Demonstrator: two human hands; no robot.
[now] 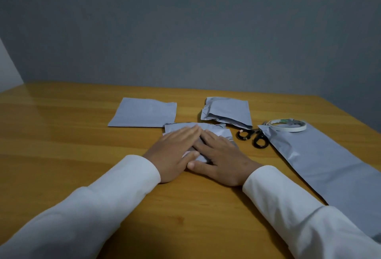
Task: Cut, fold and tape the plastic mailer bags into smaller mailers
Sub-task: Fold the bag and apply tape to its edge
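Mailer piece [208, 129] pressed flat under left hand [175, 151] and right hand [221, 155], fingers straight | thin, slippery, springy film | best pinched along 12 o'clock fold edge

Dim, flat, cool indoor light. Soft sheen across the bench [61, 118] on the left, faint shadows under the sleeves [127, 178]. Overall soft focus, slightly grainy; wide-angle bending at the edges, near sleeves blurred, wall [185, 21] vignetted dark.

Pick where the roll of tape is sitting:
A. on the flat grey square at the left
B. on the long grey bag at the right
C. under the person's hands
B: the roll of tape rests on the far end of the long grey bag, beside the scissors.
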